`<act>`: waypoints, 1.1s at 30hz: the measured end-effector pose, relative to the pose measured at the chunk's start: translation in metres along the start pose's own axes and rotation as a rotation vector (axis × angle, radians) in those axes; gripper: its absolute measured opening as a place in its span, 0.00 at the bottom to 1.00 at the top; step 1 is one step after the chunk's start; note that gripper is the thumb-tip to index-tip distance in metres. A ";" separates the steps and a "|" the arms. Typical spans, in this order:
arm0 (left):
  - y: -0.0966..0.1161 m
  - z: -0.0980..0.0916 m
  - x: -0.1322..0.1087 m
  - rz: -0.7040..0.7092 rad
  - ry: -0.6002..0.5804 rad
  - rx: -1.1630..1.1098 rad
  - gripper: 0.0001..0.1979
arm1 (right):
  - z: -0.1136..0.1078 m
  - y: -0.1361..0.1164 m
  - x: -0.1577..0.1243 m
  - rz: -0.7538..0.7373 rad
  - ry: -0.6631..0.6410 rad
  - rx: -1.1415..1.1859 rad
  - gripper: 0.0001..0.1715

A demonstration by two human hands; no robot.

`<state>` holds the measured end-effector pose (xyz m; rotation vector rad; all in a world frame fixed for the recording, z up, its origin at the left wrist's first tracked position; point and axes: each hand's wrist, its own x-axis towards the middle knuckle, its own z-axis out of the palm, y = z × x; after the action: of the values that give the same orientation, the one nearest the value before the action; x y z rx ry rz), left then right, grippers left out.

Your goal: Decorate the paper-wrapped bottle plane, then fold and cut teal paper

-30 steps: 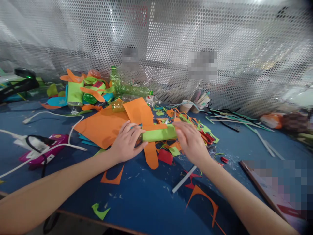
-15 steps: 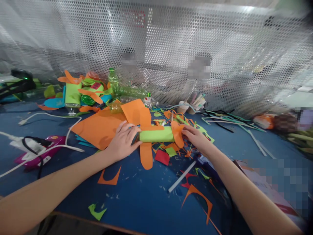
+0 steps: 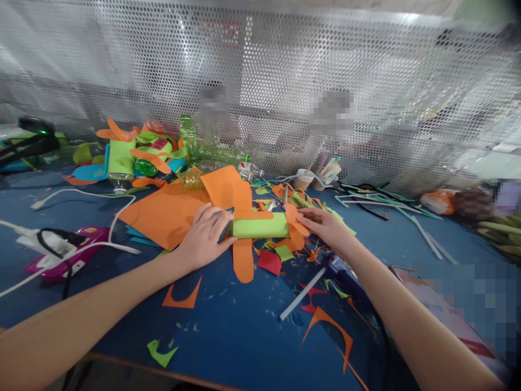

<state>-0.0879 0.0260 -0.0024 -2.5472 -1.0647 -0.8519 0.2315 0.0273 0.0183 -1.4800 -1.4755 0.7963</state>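
Observation:
A craft plane lies across the table: a bottle wrapped in light green paper (image 3: 260,227), with long orange paper wings (image 3: 243,260) crossing it. My left hand (image 3: 208,234) is closed around its left end, thumb toward me and fingers over the top; the bottle tip there is mostly hidden. At the right end sits an orange paper propeller (image 3: 296,228) with rounded blades. My right hand (image 3: 323,224) has its fingertips pinched at the propeller's right side; the exact contact is partly hidden. Paper scraps lie beneath, including a red piece (image 3: 269,262).
Behind my left hand lie orange sheets (image 3: 157,212). Bottles and paper-covered models (image 3: 122,155) crowd the back left. A purple power strip (image 3: 87,244) with white cables is at left. A blue glue gun (image 3: 340,266) with a white stick lies under my right forearm.
The orange propeller has turned, and its blades now point differently. My right fingertips have shifted slightly with it. The left hand and the green body stay almost still.

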 end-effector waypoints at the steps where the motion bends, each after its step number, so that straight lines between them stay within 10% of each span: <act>1: 0.000 0.000 0.000 0.000 -0.003 -0.003 0.15 | -0.002 0.003 0.002 -0.019 0.026 -0.019 0.23; 11: 0.001 0.001 0.000 -0.034 0.043 -0.040 0.23 | -0.018 0.008 0.006 -0.292 0.414 -0.467 0.22; 18: 0.000 0.000 0.000 -0.008 -0.026 -0.017 0.26 | 0.007 -0.027 -0.020 -0.536 0.385 -0.470 0.17; 24: -0.002 0.001 -0.001 0.025 -0.029 0.005 0.21 | 0.045 -0.053 -0.053 -0.851 0.059 -0.835 0.24; 33: -0.001 0.001 -0.001 0.094 0.000 0.033 0.17 | 0.076 -0.036 -0.064 -0.855 -0.043 -1.106 0.29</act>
<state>-0.0889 0.0263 -0.0042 -2.5469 -0.9431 -0.8035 0.1415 -0.0286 0.0106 -1.2623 -2.4760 -0.6256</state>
